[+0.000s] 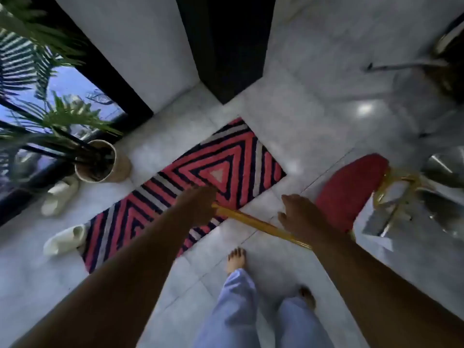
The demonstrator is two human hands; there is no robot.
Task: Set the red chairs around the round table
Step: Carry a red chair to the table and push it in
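Note:
A red chair (351, 189) with a padded red seat and a shiny gold frame hangs tilted over the marble floor at the right. My left hand (200, 204) grips one end of its gold top bar (251, 221). My right hand (298, 217) lies over the same bar closer to the seat, fingers curled on it. The chair's gold legs (396, 187) point to the right. A second chair (449, 59), dark and blurred, shows at the top right edge. The round table is out of view.
A red, black and white striped rug (200, 187) lies under my left hand. A potted palm in a woven basket (100, 162) and a pair of cream slippers (62, 217) sit at the left by a dark window. My bare feet (236, 259) stand on the tiles.

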